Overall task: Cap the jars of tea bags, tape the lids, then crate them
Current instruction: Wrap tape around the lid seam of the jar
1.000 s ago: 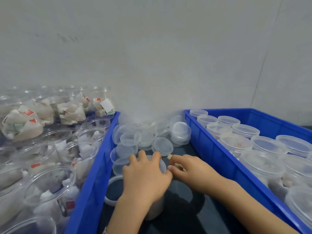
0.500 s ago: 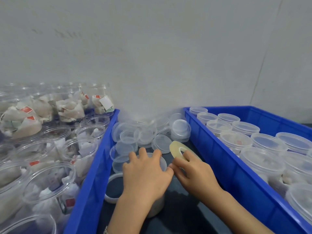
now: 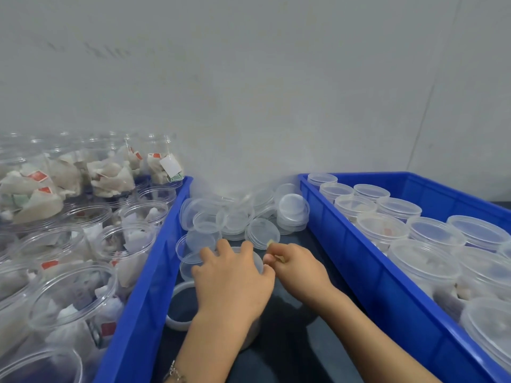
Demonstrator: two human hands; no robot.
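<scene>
Head view: the tape roll that the right hand (image 3: 297, 268) showed edge-on half a second ago is now mostly hidden under its curled fingers, pulled in against the lid rim, so I judge a strip is being laid on. The left hand (image 3: 235, 280) lies spread over the capped jar (image 3: 257, 261) at 6 o'clock. At 9 o'clock a blue crate (image 3: 143, 286) holds open jars of tea bags; at 12, loose lids (image 3: 261, 233); at 3, the second crate (image 3: 367, 269) holds capped jars.
</scene>
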